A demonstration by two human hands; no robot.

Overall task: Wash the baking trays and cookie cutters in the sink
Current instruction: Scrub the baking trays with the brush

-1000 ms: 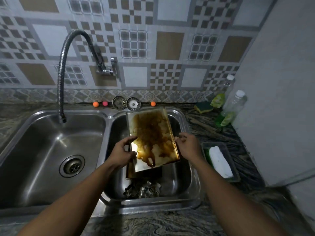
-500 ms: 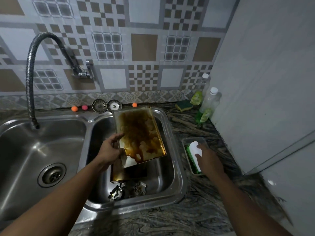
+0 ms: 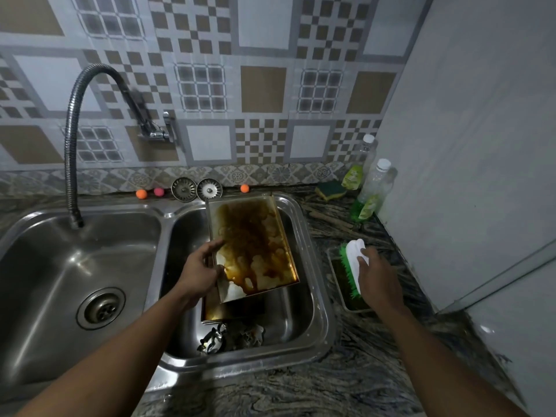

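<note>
Left hand grips the left long edge of the brown-stained rectangular metal baking tray, thumb on the inner face. Right hand is wrapped round the white-backed, green-bristled scrub brush, right of centre.

Grey-and-brown patterned tile wall fills the upper frame. Dark veined stone counter runs along the bottom and right. Stainless steel double sink spans left to centre. Corrugated metal flexible faucet arches from the wall down over the left basin.

Baking tray sits tilted in the right basin, far end against the back rim, near end over a second stained tray lying flatter beneath. Small dark rectangular dish is on the counter just right of the sink. The brush is over it, bristles turned left; can't tell if they touch.

Two clear plastic bottles with green liquid stand at the right wall, with a green-and-yellow sponge beside them. Pile of metal cookie cutters lies at the near end of the right basin, in front of the lower tray. Two round metal sink strainers lean at the backsplash, with small orange and pink balls either side.
</note>
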